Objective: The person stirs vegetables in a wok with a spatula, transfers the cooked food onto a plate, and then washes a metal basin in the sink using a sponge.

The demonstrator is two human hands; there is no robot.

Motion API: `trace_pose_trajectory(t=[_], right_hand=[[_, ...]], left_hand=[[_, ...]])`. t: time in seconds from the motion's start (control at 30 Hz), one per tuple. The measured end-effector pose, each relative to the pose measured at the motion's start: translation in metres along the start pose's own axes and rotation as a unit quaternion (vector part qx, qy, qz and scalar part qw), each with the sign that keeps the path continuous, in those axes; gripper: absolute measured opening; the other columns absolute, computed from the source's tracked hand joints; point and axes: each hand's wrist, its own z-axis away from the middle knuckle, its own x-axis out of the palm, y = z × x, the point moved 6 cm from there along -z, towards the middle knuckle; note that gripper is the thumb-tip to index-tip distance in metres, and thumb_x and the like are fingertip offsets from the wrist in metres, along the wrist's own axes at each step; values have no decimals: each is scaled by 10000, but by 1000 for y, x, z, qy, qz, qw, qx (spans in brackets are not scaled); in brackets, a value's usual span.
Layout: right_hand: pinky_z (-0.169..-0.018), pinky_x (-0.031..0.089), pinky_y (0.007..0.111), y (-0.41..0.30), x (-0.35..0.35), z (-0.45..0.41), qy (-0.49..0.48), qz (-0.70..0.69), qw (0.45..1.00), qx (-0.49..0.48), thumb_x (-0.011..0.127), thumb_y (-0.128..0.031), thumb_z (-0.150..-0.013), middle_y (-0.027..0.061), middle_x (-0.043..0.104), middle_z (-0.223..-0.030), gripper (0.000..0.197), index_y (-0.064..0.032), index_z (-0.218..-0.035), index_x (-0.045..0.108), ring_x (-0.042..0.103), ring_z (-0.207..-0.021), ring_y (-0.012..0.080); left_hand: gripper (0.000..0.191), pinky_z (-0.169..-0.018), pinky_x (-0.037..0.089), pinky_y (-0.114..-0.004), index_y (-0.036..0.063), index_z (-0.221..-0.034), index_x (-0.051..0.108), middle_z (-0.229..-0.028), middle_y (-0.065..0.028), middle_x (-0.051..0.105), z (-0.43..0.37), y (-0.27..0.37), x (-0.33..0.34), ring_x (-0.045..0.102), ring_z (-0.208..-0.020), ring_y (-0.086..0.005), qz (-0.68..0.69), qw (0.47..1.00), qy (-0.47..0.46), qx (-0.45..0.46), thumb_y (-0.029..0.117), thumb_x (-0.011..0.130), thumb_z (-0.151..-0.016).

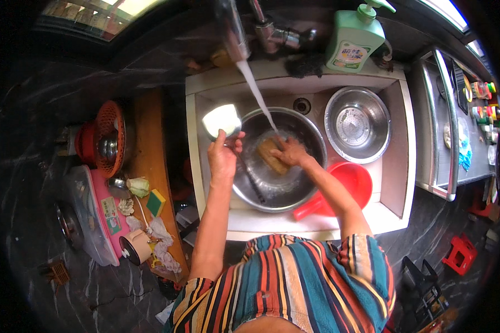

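Note:
My left hand [224, 156] grips a metal ladle or turner [222, 120] near its broad, brightly lit head, its dark handle slanting down over the large steel basin [235, 189]. In that basin, which holds some water, my right hand [291, 152] is on a yellow-brown scrubbing pad or sponge [272, 156]; whether the fingers close round it cannot be told. Water runs from the faucet [236, 45] into the basin beside my right hand. A red plastic dipper [352, 183] lies partly under my right forearm.
A smaller steel bowl [357, 125] stands at the right in the white sink [407, 166]. A green pump bottle [355, 39] is on the back ledge. To the left, a wooden board [150, 137] bears a green-and-yellow sponge [155, 202], near an orange colander [108, 112]. A red stool [460, 254] is lower right.

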Motion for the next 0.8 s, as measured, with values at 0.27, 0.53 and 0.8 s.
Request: trace_pose_trajectory(t=[0.27, 0.53, 0.8], right_hand=[[-817, 422, 522, -56, 5, 40, 236, 142, 961, 18, 508, -402, -848, 256, 386, -1254, 707, -81, -1408, 221, 474, -1024, 397], [-749, 497, 451, -47, 82, -12, 112, 73, 989, -63, 541, -274, -811, 222, 460, -1203, 537, -82, -1289, 389, 526, -960, 365], [-666, 537, 383, -37, -12, 33, -124, -756, 641, 41, 510, -438, -867, 223, 585, -1064, 532, -32, -1209, 486, 633, -866, 288]], left_hand=[[338, -564, 436, -279, -39, -1000, 560, -841, -184, 644, -2, -18, -9, 559, -636, -170, 9, 1000, 10, -12, 279, 566, -888], [355, -558, 438, -271, -38, -1027, 554, -837, -183, 639, 23, -3, -9, 556, -639, -168, 9, 1000, 21, -7, 287, 573, -883], [393, -570, 458, -255, -42, -1046, 545, -844, -172, 649, 20, 6, -35, 581, -643, -169, 28, 999, 22, 3, 316, 566, -886]])
